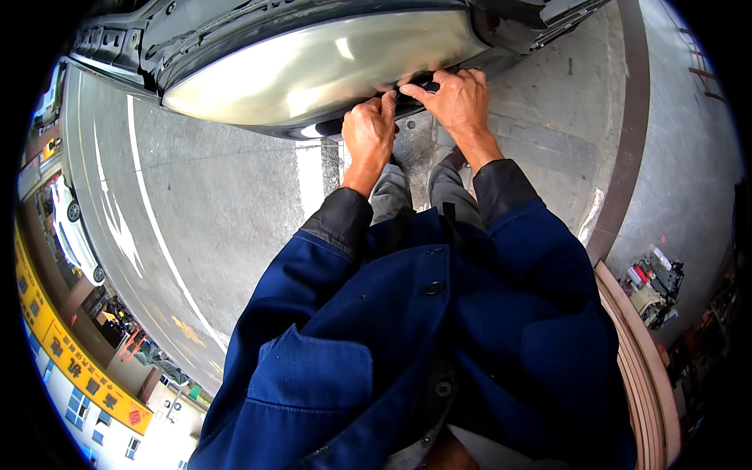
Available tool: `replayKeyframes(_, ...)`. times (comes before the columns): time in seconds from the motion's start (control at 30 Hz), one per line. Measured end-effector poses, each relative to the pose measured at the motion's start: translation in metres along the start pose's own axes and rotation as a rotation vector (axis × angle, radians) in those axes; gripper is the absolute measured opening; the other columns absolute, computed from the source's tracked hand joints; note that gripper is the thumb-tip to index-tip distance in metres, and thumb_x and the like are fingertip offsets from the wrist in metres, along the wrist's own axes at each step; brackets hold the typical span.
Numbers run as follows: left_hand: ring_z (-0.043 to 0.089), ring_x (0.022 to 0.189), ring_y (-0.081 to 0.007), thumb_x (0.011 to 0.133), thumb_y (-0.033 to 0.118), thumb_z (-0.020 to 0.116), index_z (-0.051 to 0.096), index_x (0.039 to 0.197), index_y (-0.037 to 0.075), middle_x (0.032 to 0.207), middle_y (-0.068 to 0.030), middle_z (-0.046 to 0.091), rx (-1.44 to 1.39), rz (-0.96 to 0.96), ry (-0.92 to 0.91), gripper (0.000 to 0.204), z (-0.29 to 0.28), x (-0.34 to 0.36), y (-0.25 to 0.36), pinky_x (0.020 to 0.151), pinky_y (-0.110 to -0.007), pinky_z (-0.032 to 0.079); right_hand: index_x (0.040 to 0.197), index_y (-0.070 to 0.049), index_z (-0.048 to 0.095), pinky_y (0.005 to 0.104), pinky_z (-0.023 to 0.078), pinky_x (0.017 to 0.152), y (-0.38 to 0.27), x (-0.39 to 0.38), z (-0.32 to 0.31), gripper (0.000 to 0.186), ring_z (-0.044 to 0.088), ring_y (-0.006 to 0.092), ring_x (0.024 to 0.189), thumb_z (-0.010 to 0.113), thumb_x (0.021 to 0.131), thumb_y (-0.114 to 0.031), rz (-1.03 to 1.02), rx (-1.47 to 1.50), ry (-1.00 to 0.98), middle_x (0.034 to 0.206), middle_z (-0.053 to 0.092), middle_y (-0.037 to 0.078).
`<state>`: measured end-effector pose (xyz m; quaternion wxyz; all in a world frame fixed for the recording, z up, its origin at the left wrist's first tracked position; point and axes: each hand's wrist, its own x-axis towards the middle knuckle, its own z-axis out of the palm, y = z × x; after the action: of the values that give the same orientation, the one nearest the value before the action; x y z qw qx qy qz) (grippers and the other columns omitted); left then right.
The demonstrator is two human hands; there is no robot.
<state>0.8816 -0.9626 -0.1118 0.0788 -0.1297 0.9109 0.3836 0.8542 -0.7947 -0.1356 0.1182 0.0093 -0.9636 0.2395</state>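
A car headlamp [258, 66] with a hazy yellowish lens spans the top of the view, set in dark body trim. My left hand [366, 129] has curled fingers at the lamp's lower edge, thumb and forefinger pinched on a dark piece [415, 86] that is too small to make out clearly. My right hand [458, 106], just right of it, grips at the same edge with bent fingers and the thumb reaching toward my left fingertips. What exactly both hands hold is partly hidden by the fingers.
Grey pavement [180, 204] with white markings lies below the lamp and to the left, where a white car [70, 223] stands at the rim. At right are a brown strip [630, 172] on the floor, a pile of parts [650, 294] and pinkish-brown curved boards [650, 384].
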Motion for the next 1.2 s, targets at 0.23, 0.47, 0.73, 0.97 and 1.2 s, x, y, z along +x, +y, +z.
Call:
replayKeyframes(0.23, 0.07, 0.056, -0.0332, 0.105, 0.039, 0.06, 0.071, 0.072, 0.004, 0.054, -0.0109, 0.065, 0.044, 0.021, 0.041, 0.05, 0.014, -0.001, 0.0, 0.062, -0.044, 0.055, 0.077, -0.006, 0.075, 0.0407, 0.047, 0.096, 0.031, 0.012, -0.028, 0.046, 0.065, 0.0275, 0.088, 0.083, 0.078, -0.051, -0.294, 0.186, -0.149, 0.076, 0.072, 0.01)
replayKeyframes(0.47, 0.064, 0.045, -0.0151, 0.107, 0.042, 0.06, 0.068, 0.073, 0.0, 0.052, -0.0072, 0.062, 0.007, 0.037, 0.114, 0.055, 0.02, -0.005, -0.003, 0.047, -0.031, 0.049, 0.079, -0.003, 0.074, 0.0418, 0.048, 0.097, 0.07, 0.03, -0.061, 0.044, 0.063, 0.0258, 0.084, 0.084, 0.08, -0.046, -0.411, 0.059, -0.217, 0.071, 0.067, 0.008)
replayKeyframes(0.73, 0.066, 0.047, -0.0157, 0.107, 0.04, 0.06, 0.068, 0.076, -0.002, 0.055, -0.0087, 0.066, -0.018, -0.049, 0.073, 0.053, 0.019, -0.008, 0.005, 0.048, -0.03, 0.051, 0.087, -0.005, 0.079, 0.0446, 0.05, 0.09, 0.078, 0.03, -0.026, 0.069, 0.071, 0.0352, 0.08, 0.076, 0.075, -0.073, -0.046, -0.061, -0.183, 0.074, 0.073, 0.018)
replayKeyframes(0.97, 0.066, 0.048, -0.0149, 0.105, 0.042, 0.063, 0.067, 0.074, -0.002, 0.056, -0.0084, 0.066, 0.013, -0.05, 0.054, 0.054, 0.018, -0.005, 0.005, 0.049, -0.03, 0.052, 0.087, -0.007, 0.079, 0.0432, 0.049, 0.087, 0.074, 0.03, -0.017, 0.068, 0.07, 0.0346, 0.074, 0.078, 0.072, -0.073, -0.005, -0.045, -0.14, 0.073, 0.073, 0.017)
replayKeyframes(1.2, 0.068, 0.051, -0.0289, 0.104, 0.041, 0.063, 0.068, 0.069, 0.001, 0.054, -0.0118, 0.065, 0.043, -0.08, 0.063, 0.053, 0.022, -0.003, 0.011, 0.058, -0.04, 0.053, 0.085, -0.007, 0.08, 0.0421, 0.049, 0.086, 0.075, 0.028, -0.011, 0.069, 0.071, 0.0331, 0.07, 0.079, 0.069, -0.074, 0.048, -0.031, -0.127, 0.073, 0.074, 0.015)
